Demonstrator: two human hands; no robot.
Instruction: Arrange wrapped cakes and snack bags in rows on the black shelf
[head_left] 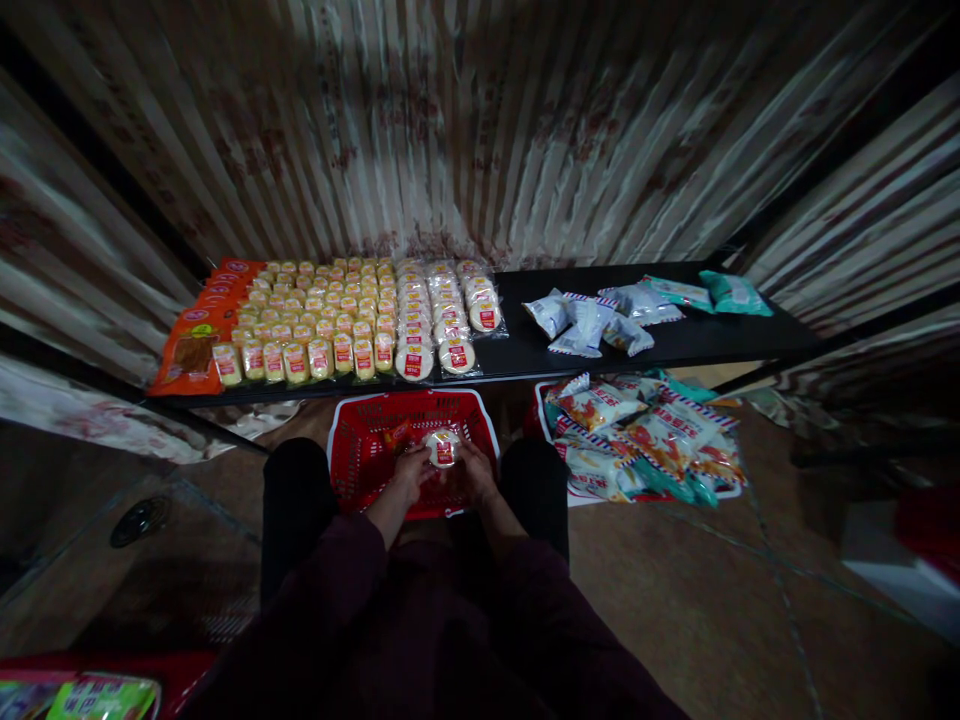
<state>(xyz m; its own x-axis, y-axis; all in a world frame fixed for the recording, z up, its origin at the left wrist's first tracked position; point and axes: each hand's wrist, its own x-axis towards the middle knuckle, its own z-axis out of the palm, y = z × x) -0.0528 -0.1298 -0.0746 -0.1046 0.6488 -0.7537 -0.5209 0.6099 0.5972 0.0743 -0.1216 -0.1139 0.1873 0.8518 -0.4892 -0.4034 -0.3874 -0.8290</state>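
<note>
Both my hands meet over a red plastic basket point(367, 425) on the floor between my knees. My left hand point(411, 472) and my right hand point(472, 470) are closed together on one round pale snack packet with a red label point(442, 447). One more small orange packet point(395, 436) lies inside the basket. Just beyond it stands a low black shelf point(675, 340) holding rows of the same round packets point(442, 315) and smaller yellow packets point(322, 320).
Orange flat packs point(201, 330) lie at the shelf's left end, white and teal bags point(600, 318) on its right half. A second basket piled with colourful snack bags point(645, 440) sits right of the red one. Striped curtains hang behind. Bright packets point(97, 695) show bottom left.
</note>
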